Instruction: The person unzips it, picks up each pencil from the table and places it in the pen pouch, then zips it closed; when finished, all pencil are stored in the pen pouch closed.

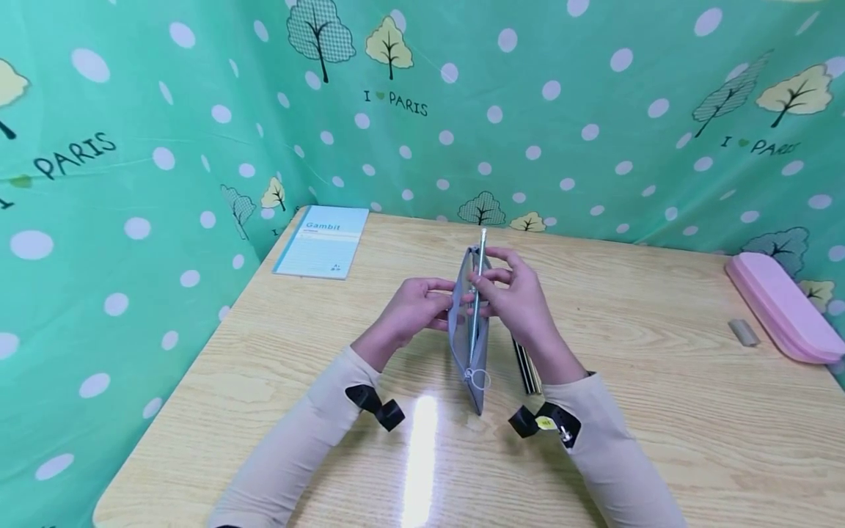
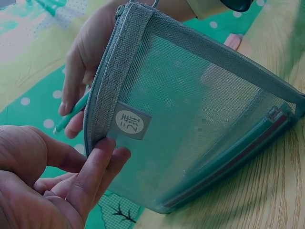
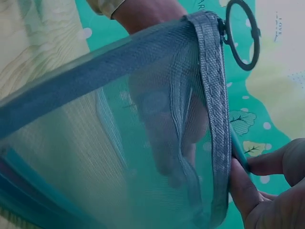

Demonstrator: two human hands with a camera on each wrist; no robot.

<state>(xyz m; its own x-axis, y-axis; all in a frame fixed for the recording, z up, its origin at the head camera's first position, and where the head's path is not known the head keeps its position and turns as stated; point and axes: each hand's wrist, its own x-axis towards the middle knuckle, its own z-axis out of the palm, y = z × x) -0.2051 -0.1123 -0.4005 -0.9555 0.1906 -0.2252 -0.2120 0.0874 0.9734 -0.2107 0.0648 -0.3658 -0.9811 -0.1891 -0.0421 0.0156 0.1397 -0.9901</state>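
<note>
A grey-blue mesh zip pouch stands on edge above the table, its zipped mouth open. My left hand pinches the rim of the mouth, beside a small cloth label. A slim, light green pencil slants in the mouth, with part of its length between the walls. My right hand holds this pencil between thumb and fingers, the other fingers against the pouch's right wall. Through the mesh, long pencils show along the bottom. A ring pull hangs from the zip's near end.
Dark striped pencils lie on the table under my right wrist. At the back left is a Gambit notebook. A grey eraser and a pink pencil case lie far right. Green patterned cloth borders the table behind and left.
</note>
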